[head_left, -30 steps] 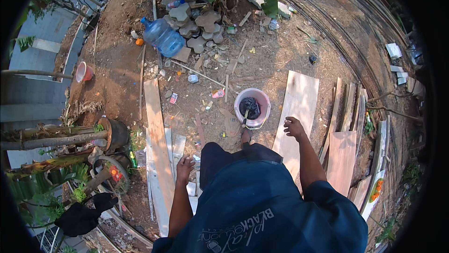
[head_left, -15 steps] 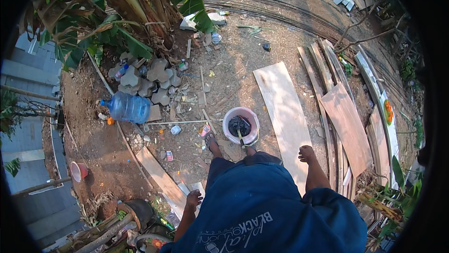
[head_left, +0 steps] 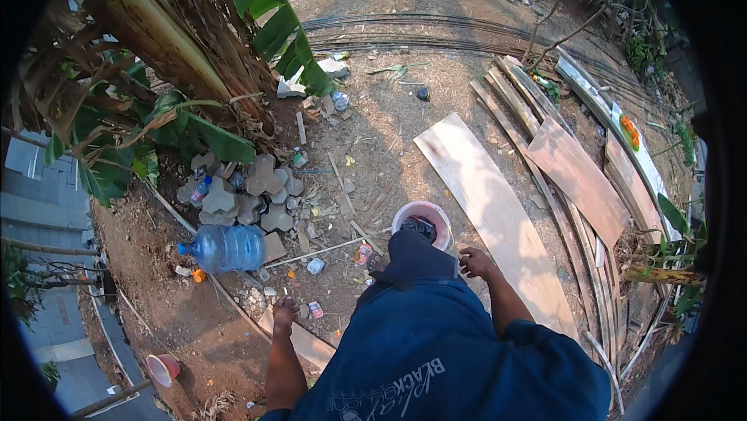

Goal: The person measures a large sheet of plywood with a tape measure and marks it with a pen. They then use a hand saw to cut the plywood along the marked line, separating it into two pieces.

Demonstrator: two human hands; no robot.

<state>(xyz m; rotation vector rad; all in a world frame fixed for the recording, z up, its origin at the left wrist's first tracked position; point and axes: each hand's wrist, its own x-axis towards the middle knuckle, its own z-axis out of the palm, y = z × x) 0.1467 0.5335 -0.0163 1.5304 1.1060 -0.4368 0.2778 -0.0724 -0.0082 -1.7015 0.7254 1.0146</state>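
Note:
Below my blue shirt, my left hand (head_left: 285, 312) hangs empty with loosely curled fingers, above the dirt and a narrow pale board (head_left: 311, 345). My right hand (head_left: 473, 262) is empty too, fingers slightly bent and apart, just right of my dark-clad leg (head_left: 412, 254) and over the edge of a long plywood board (head_left: 490, 211). Behind my leg stands a pink bucket (head_left: 440, 222) with black material inside, partly hidden. A large blue water jug (head_left: 229, 248) lies on its side ahead to the left.
Paving blocks (head_left: 263, 173) are piled by a banana plant (head_left: 156, 28). Loose planks (head_left: 574, 176) and branches line the right, long dark rods (head_left: 366, 28) cross the far ground. A small pink pot (head_left: 163, 369) sits lower left, beside a grey lower level (head_left: 47, 304); litter is scattered around.
The view has swung rightward and forward, bringing the banana plant and paving blocks nearer the middle. My leg has stepped forward in front of the bucket, partly covering it. Both hands remain empty.

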